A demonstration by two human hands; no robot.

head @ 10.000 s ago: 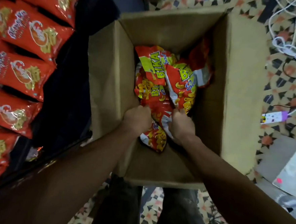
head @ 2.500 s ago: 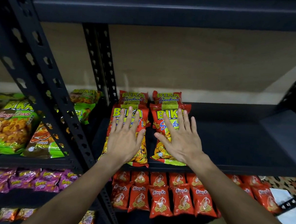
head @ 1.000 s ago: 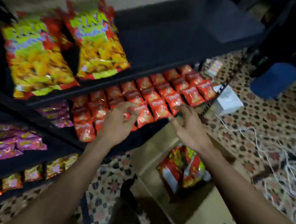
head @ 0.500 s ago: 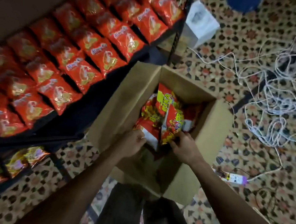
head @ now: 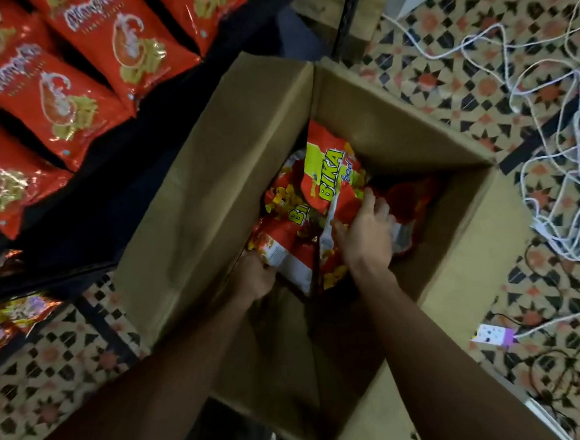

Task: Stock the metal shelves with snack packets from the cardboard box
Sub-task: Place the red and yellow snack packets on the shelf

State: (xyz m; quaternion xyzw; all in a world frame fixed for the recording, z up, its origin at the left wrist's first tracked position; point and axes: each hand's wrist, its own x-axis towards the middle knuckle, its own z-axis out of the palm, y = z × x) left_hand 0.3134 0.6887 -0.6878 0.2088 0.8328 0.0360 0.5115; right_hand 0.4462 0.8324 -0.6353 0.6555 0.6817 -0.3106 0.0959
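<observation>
The packets (head: 322, 174) lie in a loose heap at the far end of the box (head: 194, 192), some face up with yellow-and-red print, one turned to show its white back. The box stands open on the floor (head: 431, 51) just beside the shelf (head: 112, 186), whose lower tier already carries rows of red bags (head: 73, 101). Both arms reach down into the box. The left hand (head: 255, 279) is at the near-left corner of the heap with its fingers tucked under a packet's edge, so its grip looks clamped on that corner, though the fingertips are hidden. The right hand (head: 366, 235) lies over the top of the heap, fingers spread and fairly straight, thumb along a packet's white seam; its grip looks apart, pressing rather than holding. These packets should be light, puffed with air and slick-skinned, so they will likely slide against each other and crackle under pressure. The contents are probably brittle, and a hard squeeze on the middle could crush them. The flat crimped seams at top and bottom, or the corners, seem the safest places to pinch; a few could be gathered at once by clasping them between both palms from the sides. Tangled white cables (head: 562, 135) lie on the floor to the right, well apart from the box.
</observation>
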